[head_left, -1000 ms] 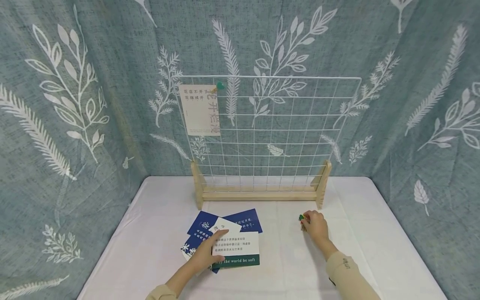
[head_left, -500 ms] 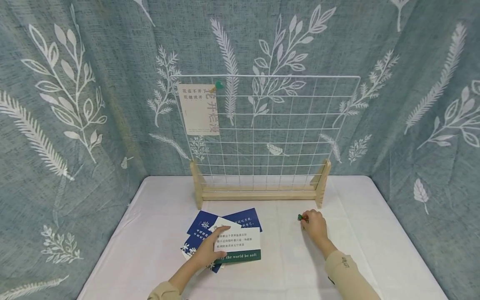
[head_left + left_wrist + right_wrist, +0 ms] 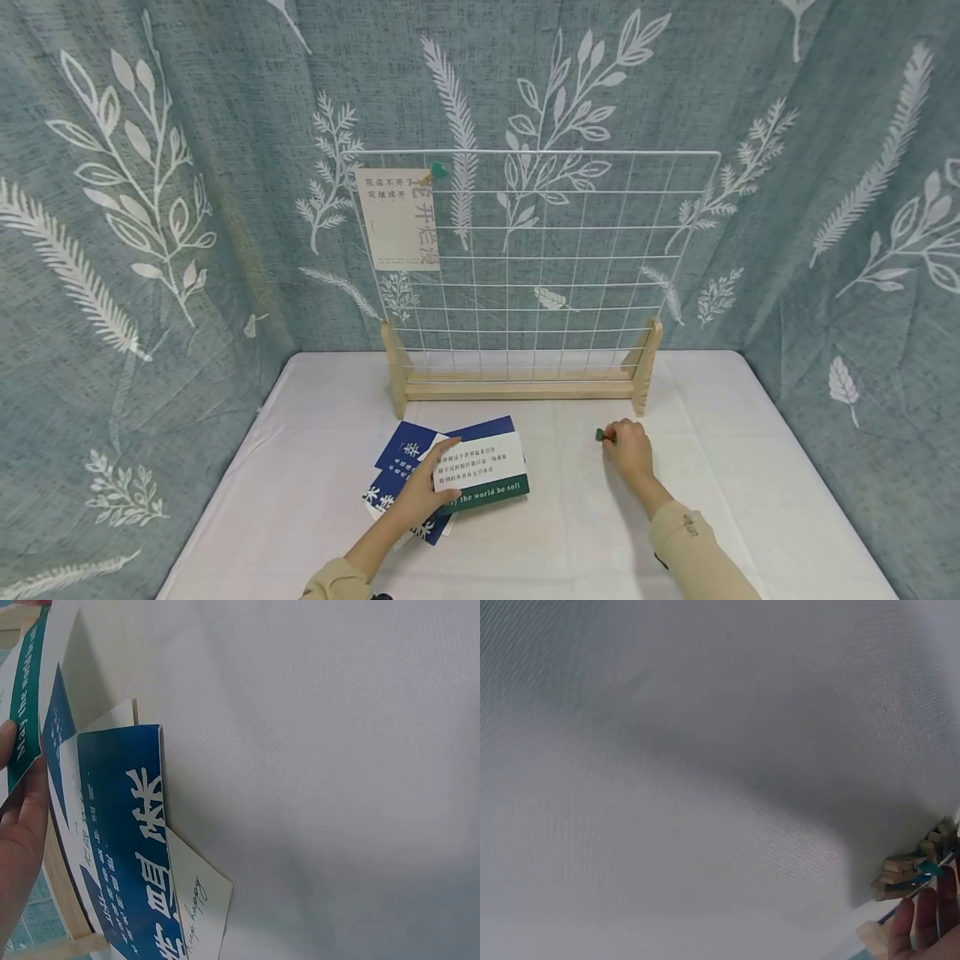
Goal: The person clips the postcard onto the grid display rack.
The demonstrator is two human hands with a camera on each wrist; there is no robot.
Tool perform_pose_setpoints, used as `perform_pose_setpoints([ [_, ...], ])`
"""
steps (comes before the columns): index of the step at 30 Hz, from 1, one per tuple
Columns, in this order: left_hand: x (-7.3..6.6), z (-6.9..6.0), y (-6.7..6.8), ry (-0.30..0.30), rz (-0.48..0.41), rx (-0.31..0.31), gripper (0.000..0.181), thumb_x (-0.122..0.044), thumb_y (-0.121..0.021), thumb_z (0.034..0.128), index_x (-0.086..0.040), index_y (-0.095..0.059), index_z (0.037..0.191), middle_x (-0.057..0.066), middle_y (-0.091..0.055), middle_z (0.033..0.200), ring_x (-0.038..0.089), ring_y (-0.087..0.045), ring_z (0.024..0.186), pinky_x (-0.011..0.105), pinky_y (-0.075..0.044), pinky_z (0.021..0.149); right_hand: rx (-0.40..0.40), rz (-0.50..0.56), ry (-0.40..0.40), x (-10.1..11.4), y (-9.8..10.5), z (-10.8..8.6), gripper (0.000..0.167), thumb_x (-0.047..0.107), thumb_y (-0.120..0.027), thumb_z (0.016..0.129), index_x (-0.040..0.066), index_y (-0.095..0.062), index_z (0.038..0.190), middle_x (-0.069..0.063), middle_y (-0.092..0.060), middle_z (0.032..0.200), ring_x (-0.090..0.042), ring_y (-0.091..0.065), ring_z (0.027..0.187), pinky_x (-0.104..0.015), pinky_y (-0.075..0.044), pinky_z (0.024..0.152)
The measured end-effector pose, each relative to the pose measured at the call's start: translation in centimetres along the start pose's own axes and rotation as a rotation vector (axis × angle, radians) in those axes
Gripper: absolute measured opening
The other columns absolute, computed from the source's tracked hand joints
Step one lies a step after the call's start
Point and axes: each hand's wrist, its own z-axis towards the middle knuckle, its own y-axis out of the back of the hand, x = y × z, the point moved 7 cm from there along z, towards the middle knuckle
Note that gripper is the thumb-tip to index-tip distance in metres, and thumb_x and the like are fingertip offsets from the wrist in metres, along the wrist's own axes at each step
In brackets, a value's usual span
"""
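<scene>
In the head view, my left hand (image 3: pixel 423 492) grips the left edge of a white-and-green card (image 3: pixel 480 467) lettered "the world be soft". This card is tilted above a pile of cards, whose blue card (image 3: pixel 405 446) shows white writing. In the left wrist view, my fingers (image 3: pixel 22 832) hold the same card (image 3: pixel 30 682) beside a blue card (image 3: pixel 124 817). My right hand (image 3: pixel 632 454) pinches at small wooden clothespins with its fingertips; a green tip (image 3: pixel 600 434) pokes out. Several clothespins (image 3: pixel 904 874) lie against those fingers in the right wrist view.
Behind the cards stands a white wire grid (image 3: pixel 540 250) on a wooden base (image 3: pixel 517 390). A cream card (image 3: pixel 397 221) hangs at its upper left, under a clothespin with a green heart (image 3: pixel 438 170). Patterned curtains (image 3: pixel 862 208) surround the white table (image 3: pixel 570 533).
My left hand has raised the white-and-green card off the pile, shifting it slightly right and away and tilting it. My right hand stays in place, with small finger movements at the clothespins.
</scene>
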Motion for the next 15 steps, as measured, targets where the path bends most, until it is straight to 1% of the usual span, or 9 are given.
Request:
perform_pose_setpoints([
  [3, -0.1, 0.11, -0.02, -0.001, -0.023, -0.003, 0.08, 0.0, -0.072, 0.0763, -0.014, -0.033, 0.145, 0.021, -0.042, 0.142, 0.038, -0.051, 0.12, 0.052, -0.043, 0.1, -0.007, 0.004, 0.002, 0.1, 0.0, -0.08, 0.006, -0.005, -0.072, 0.073, -0.002, -0.066, 0.075, -0.014, -0.064, 0.076, -0.027, -0.056, 0.074, -0.042, -0.051, 0.067],
  [5, -0.21, 0.17, -0.04, -0.008, -0.033, 0.002, 0.083, 0.0, -0.072, 0.076, -0.014, -0.03, 0.146, 0.02, -0.045, 0.139, 0.034, -0.055, 0.115, 0.049, -0.047, 0.097, -0.006, 0.009, -0.005, 0.09, 0.06, -0.11, 0.006, -0.005, -0.07, 0.073, -0.002, -0.065, 0.074, -0.013, -0.065, 0.075, -0.027, -0.056, 0.073, -0.044, -0.05, 0.067],
  [7, -0.28, 0.18, -0.07, -0.002, -0.056, 0.004, 0.085, 0.001, -0.072, 0.0761, -0.016, -0.028, 0.147, 0.018, -0.048, 0.136, 0.03, -0.057, 0.11, 0.046, -0.049, 0.094, 0.001, 0.012, -0.018, -0.01, 0.1, -0.12, 0.006, -0.005, -0.069, 0.073, 0.0, -0.065, 0.072, -0.013, -0.066, 0.075, -0.027, -0.056, 0.073, -0.044, -0.049, 0.066],
  [9, -0.44, 0.13, -0.1, 0.001, -0.066, 0.003, 0.086, 0.0, -0.072, 0.0767, -0.018, -0.026, 0.147, 0.017, -0.048, 0.134, 0.028, -0.058, 0.108, 0.043, -0.05, 0.094, 0.013, 0.015, -0.031, -0.08, 0.15, -0.14, 0.007, -0.004, -0.067, 0.073, 0.002, -0.064, 0.071, -0.012, -0.067, 0.074, -0.027, -0.056, 0.072, -0.045, -0.048, 0.065],
  [12, -0.66, 0.07, -0.13, 0.003, -0.08, -0.001, 0.087, 0.0, -0.072, 0.0765, -0.019, -0.024, 0.146, 0.017, -0.051, 0.13, 0.027, -0.06, 0.103, 0.038, -0.053, 0.09, 0.026, 0.014, -0.041, -0.09, 0.27, -0.17, 0.007, -0.003, -0.066, 0.073, 0.003, -0.063, 0.07, -0.012, -0.067, 0.075, -0.027, -0.055, 0.073, -0.045, -0.047, 0.065],
  [15, -0.86, 0.08, -0.21, 0.0, -0.112, 0.004, 0.088, 0.003, -0.072, 0.0762, -0.017, -0.021, 0.145, 0.02, -0.053, 0.126, 0.031, -0.063, 0.102, 0.033, -0.055, 0.086, 0.036, 0.027, -0.038, 0.04, 0.39, -0.23, 0.007, -0.002, -0.066, 0.072, 0.004, -0.063, 0.07, -0.012, -0.065, 0.078, -0.028, -0.055, 0.075, -0.048, -0.046, 0.067],
])
